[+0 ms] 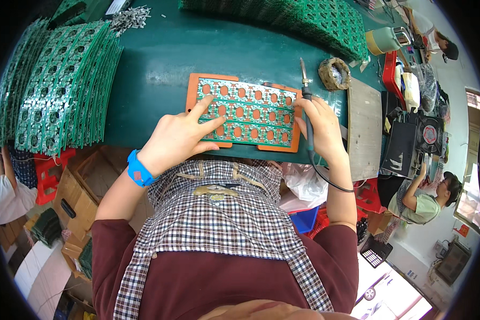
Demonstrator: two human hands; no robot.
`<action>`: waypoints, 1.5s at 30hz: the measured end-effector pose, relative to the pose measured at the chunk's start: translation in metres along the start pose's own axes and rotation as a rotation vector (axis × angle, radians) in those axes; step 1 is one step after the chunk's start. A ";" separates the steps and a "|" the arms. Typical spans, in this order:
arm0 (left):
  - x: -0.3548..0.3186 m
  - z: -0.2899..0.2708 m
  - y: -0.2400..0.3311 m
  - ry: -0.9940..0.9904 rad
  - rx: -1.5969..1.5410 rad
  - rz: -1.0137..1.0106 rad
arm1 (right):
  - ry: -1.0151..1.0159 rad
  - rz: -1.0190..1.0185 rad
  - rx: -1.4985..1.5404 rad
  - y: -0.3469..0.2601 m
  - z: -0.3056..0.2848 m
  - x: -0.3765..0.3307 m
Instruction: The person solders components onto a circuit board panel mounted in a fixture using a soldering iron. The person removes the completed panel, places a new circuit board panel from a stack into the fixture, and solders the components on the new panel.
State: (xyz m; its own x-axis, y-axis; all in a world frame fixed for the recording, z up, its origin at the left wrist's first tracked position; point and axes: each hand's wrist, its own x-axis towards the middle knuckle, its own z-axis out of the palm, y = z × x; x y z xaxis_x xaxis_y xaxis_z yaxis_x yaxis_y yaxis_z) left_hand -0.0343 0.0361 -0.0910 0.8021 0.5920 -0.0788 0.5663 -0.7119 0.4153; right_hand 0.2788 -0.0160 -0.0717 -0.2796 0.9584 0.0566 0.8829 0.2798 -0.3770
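A green circuit board panel with rows of round openings lies in an orange tray-like fixture on the bench in front of me. My left hand rests on the panel's left part, fingers spread, with the index and middle fingertips on the boards. At the right edge, my right hand holds a soldering iron, its metal tip pointing away from me. Fingertips of that hand also touch the panel's right side. From the iron's near end, a dark cable loops past my right forearm.
Stacked green panels stand at the left and far side. A round brown holder sits beyond my right hand, near a grey board. Cut metal bits lie far left. Other people work at the right.
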 end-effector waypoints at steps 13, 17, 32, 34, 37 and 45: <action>-0.008 0.005 0.003 0.205 -0.028 0.047 | 0.070 -0.155 -0.132 -0.012 0.004 -0.011; -0.034 -0.002 -0.004 0.187 -0.088 0.106 | -0.041 0.034 0.073 -0.029 -0.010 -0.029; -0.036 0.017 0.015 0.295 -0.021 0.103 | 0.730 0.178 -0.128 0.005 0.028 -0.096; -0.044 0.028 0.019 0.419 -0.106 0.064 | 1.356 0.741 0.295 0.013 0.022 -0.142; -0.046 0.036 0.027 0.733 -0.135 -0.108 | 1.260 1.282 -0.242 0.046 0.019 -0.216; -0.044 0.040 0.024 0.973 -0.437 -0.399 | 1.575 1.052 0.058 0.123 0.057 -0.240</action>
State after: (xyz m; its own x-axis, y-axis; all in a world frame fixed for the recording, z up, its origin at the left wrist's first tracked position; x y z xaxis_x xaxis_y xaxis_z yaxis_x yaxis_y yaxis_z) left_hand -0.0483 -0.0217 -0.1137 -0.0162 0.9243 0.3813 0.4808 -0.3272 0.8135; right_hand 0.4328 -0.2148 -0.1847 0.8715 -0.1048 0.4790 0.4207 -0.3422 -0.8402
